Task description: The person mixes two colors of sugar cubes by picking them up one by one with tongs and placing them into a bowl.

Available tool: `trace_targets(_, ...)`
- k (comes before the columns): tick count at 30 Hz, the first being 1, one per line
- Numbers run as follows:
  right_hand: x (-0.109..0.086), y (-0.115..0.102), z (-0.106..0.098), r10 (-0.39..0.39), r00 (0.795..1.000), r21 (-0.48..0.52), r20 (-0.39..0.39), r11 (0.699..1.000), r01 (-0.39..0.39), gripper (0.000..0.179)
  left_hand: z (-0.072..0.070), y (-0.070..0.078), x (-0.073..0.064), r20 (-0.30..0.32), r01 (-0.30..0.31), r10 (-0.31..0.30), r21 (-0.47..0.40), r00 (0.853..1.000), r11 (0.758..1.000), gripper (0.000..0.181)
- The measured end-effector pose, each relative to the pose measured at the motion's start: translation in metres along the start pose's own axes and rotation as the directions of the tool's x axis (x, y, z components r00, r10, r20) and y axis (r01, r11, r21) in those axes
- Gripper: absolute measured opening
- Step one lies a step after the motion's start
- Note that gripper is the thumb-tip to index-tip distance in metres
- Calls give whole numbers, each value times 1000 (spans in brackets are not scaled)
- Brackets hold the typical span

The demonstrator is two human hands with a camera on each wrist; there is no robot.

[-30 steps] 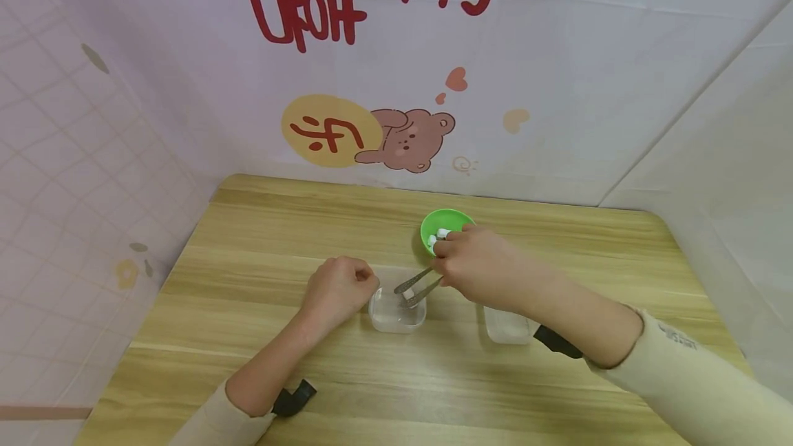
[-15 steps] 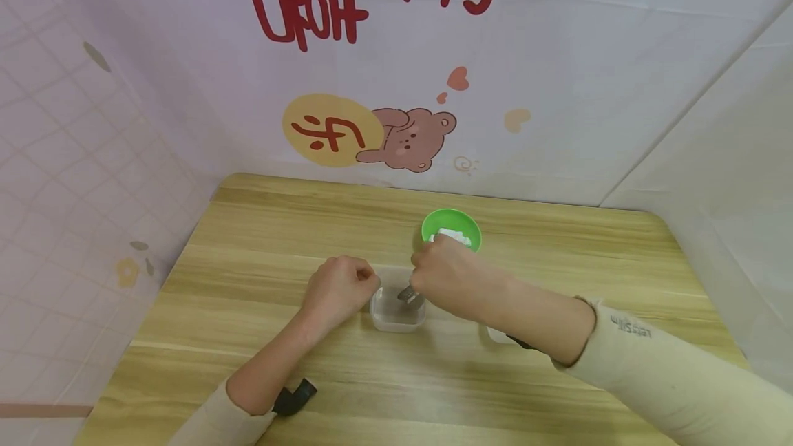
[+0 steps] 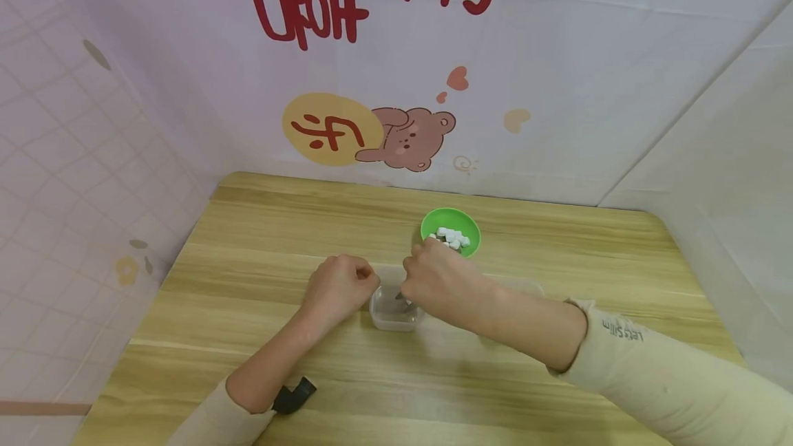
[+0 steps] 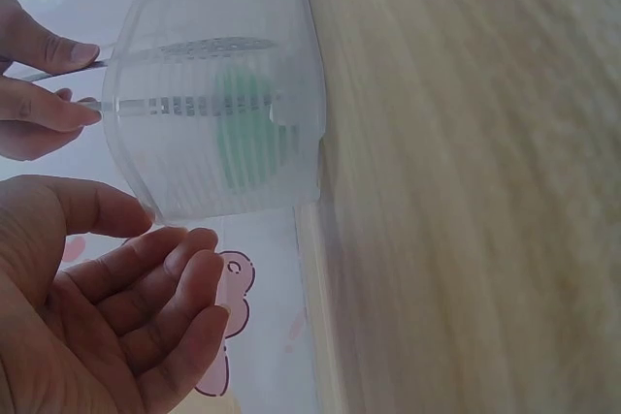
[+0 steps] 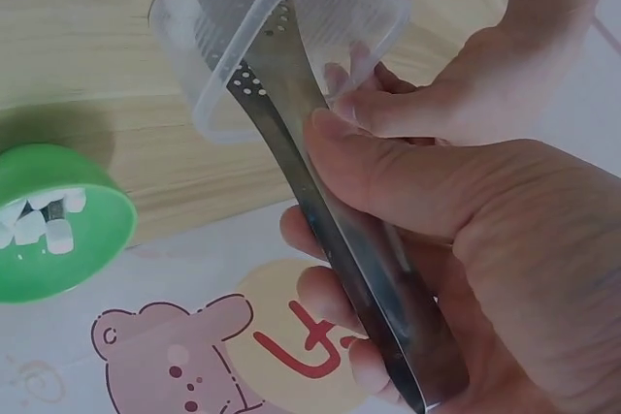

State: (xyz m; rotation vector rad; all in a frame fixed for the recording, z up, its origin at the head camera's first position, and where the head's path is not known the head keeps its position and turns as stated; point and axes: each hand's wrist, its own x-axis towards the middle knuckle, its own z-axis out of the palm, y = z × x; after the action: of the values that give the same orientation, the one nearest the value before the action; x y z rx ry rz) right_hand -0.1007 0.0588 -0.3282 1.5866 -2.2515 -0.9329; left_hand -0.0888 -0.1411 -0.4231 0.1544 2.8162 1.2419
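My right hand (image 3: 440,284) grips a pair of metal tongs (image 5: 340,230), thumb on one arm and fingers on the other. Their perforated ends reach down into a clear plastic container (image 4: 213,181), standing slightly apart there. A blurred whitish piece (image 5: 179,12) shows near the container's bottom, by the tong ends. With thumb and fingertips at the rim corner, my left hand (image 3: 341,288) holds the container on its left side. Behind it stands a green bowl (image 3: 469,220) with several small white blocks (image 5: 58,235) and a grey piece among them.
A second clear container (image 3: 523,285) is partly covered by my right forearm. All stand on a wood-grain table (image 3: 297,226), with a printed white curtain (image 3: 557,88) along its back edge. A black angled part (image 3: 294,396) sits under my left wrist.
My right hand has moved left and nearer the container, and its tongs have gone lower inside. More white blocks in the bowl are uncovered. My left hand has stayed in place.
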Motion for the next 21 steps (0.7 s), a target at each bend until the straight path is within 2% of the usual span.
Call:
trace_targets(6,1,-1,2,17,1000,26,10,999,-18,26,0,0,0,-8,-8,8,12,1000,1000,17)
trace_targets(21,-1,1,13,11,998,63,-66,998,-7,31,1,-2,0,-5,-22,22,20,1000,1000,17)
